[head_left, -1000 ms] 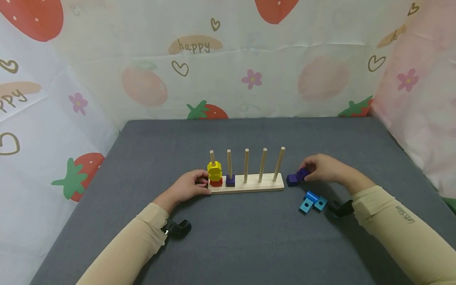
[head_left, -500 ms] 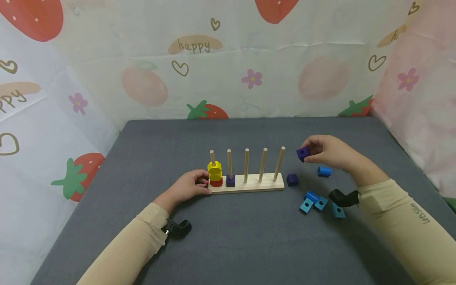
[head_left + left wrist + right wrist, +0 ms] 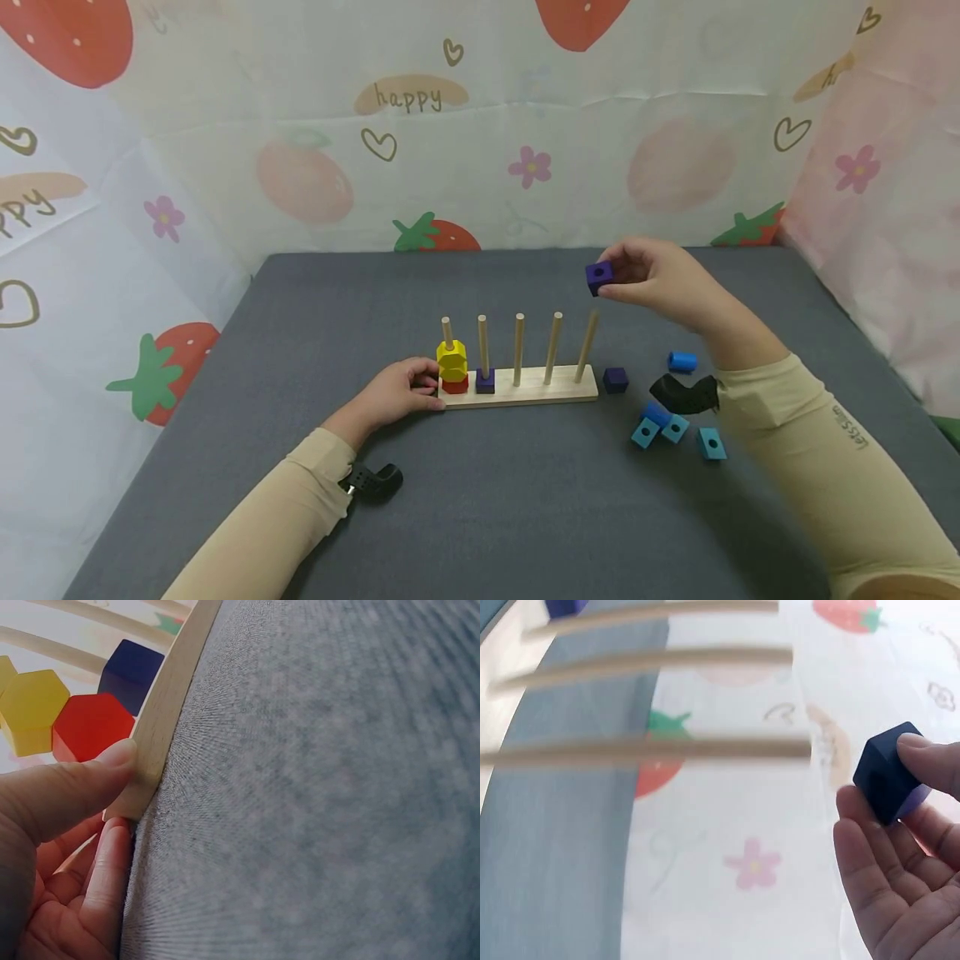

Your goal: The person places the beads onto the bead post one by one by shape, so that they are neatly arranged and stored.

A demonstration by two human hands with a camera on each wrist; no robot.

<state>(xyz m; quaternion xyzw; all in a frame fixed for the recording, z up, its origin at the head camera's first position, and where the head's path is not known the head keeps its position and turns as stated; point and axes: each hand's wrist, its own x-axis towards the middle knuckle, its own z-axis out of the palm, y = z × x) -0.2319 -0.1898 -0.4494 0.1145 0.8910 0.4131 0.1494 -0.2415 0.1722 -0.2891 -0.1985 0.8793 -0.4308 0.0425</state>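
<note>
A pale wooden peg board (image 3: 555, 386) with several upright pegs lies on the grey table. Its left end is gripped by my left hand (image 3: 393, 387), thumb against the edge in the left wrist view. On the leftmost peg, yellow hexagonal beads (image 3: 452, 358) sit above a red hexagonal bead (image 3: 91, 726). The second peg carries a purple cube bead (image 3: 485, 383) at its foot; the other pegs are bare. Above and slightly right of the rightmost peg, my right hand (image 3: 667, 279) pinches another purple cube bead (image 3: 889, 772) between thumb and fingers, its hole facing the head camera.
Right of the board lies a loose purple cube bead (image 3: 616, 380). Farther right are a blue cylinder bead (image 3: 682, 362), another blue cylinder (image 3: 656, 412), and light blue blocks with holes (image 3: 712, 444). A printed cloth (image 3: 570, 208) hangs behind the table.
My right hand has lifted the purple cube bead off the table, then carried it up and left toward the rightmost peg. The left hand and the board have stayed put.
</note>
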